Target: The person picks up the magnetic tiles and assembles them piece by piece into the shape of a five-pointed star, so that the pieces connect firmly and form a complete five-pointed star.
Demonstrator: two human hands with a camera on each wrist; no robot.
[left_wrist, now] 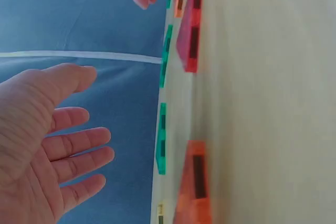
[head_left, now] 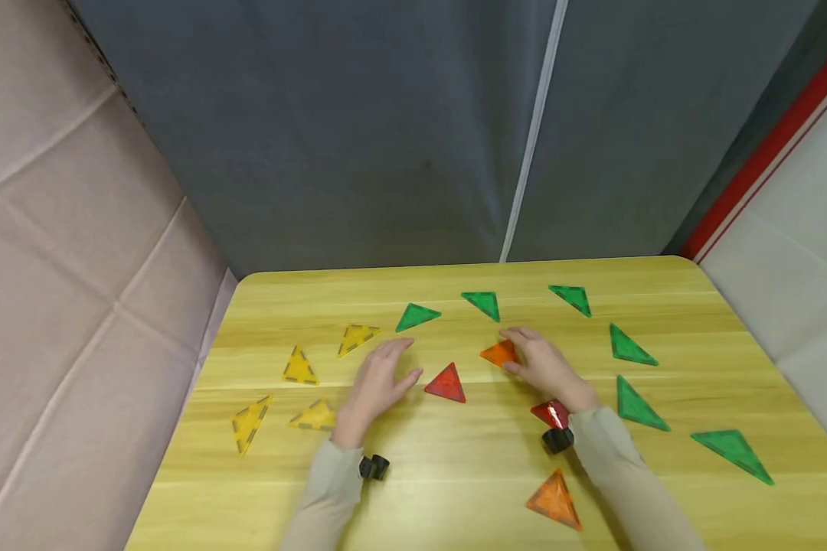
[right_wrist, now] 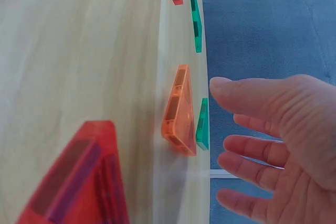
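Note:
My left hand [head_left: 377,381] hovers over the left middle of the table, fingers apart and holding nothing. In the left wrist view an orange triangular tile [left_wrist: 192,195] lies below it; the head view hides that tile. Between the hands lies a red triangular tile [head_left: 446,383]. My right hand [head_left: 548,370] is above an orange triangular tile [head_left: 498,353], partly covering it in the head view. Its fingers [right_wrist: 257,150] look loosely bent and apart from that tile in the right wrist view. Under the right wrist sits another red tile [head_left: 550,414].
Several yellow triangular tiles [head_left: 299,366] are spread on the left of the wooden table [head_left: 441,490]. Several green triangular tiles [head_left: 634,346] curve along the back and right. One more orange tile [head_left: 555,501] lies near the front. A grey curtain [head_left: 358,138] hangs behind the table.

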